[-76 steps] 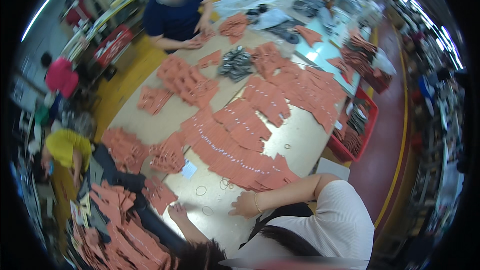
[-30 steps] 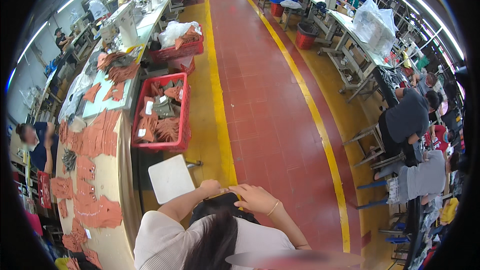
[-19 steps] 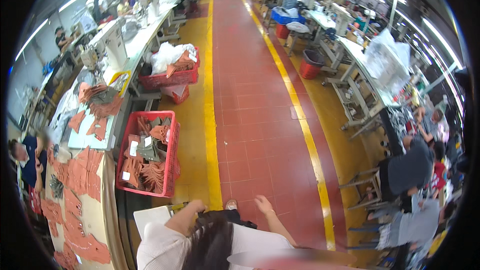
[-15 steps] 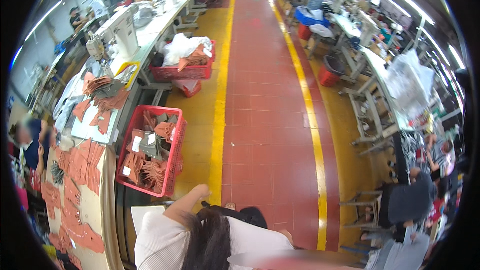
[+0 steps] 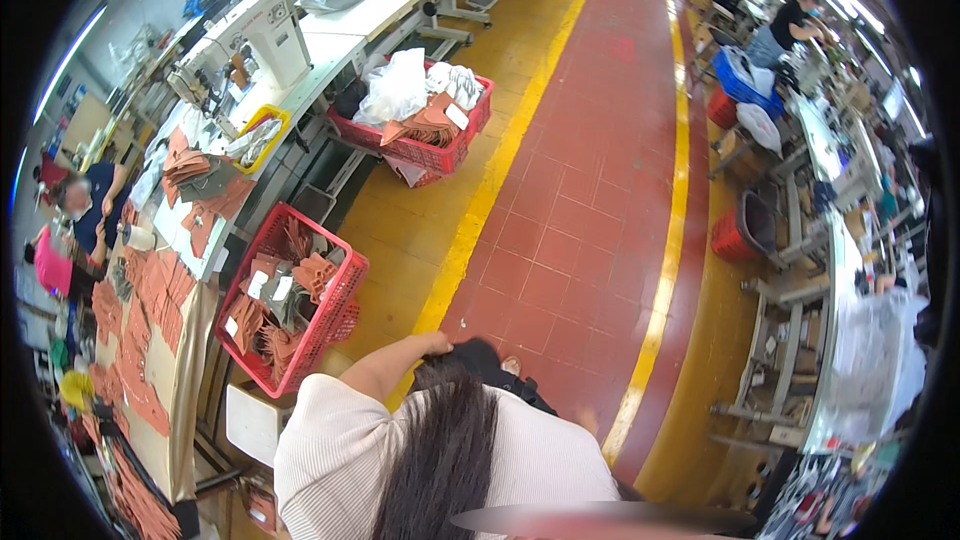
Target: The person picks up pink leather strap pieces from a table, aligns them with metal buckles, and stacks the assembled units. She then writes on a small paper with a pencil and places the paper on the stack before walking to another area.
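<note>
Left hand: the left hand rested on a dark garment at the waist; whether it gripped was unclear.
Right hand: out of sight.
Nearest: a red basket of orange pieces stood just left, beside the table.
Risk: judged, turning blindly could knock the basket over.

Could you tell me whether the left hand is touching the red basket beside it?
Apart. The head view shows yellow floor between the left hand and the red basket.

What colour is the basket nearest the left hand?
Red basket, seen in the head view.
</note>
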A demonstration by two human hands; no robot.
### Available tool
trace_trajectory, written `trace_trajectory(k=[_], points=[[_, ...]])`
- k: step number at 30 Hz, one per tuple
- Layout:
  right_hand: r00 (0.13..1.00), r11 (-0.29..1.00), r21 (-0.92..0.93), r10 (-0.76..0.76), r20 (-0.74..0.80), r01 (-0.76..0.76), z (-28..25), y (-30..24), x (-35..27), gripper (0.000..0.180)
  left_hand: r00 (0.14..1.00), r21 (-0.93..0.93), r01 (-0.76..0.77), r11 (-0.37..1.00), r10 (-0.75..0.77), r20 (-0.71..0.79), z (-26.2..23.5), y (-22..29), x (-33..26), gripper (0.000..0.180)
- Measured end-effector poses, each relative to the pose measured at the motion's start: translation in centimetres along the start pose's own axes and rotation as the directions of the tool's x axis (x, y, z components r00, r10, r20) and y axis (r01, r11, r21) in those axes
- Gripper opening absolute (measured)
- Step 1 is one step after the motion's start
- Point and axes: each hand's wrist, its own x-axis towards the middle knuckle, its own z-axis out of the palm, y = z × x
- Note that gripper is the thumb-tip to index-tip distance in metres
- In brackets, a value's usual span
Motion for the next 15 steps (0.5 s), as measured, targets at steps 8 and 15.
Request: trace_trajectory(k=[8, 15], points=[[0.852, 0.812, 0.323, -0.358, -0.383, 0.486, -31.5, -25.9, 35.9, 0.02, 0.997, -0.752, 0.062, 0.656, -0.071, 0.02, -16.2, 9.5, 11.2, 0.069], [0.965, 0.96, 0.128, -0.257, 0.049, 0.25, -34.5, -26.1, 47.2, 0.033, 0.995, -0.176, 0.034, 0.984, -0.049, -0.081, -41.6, 15.7, 28.3, 0.056]])
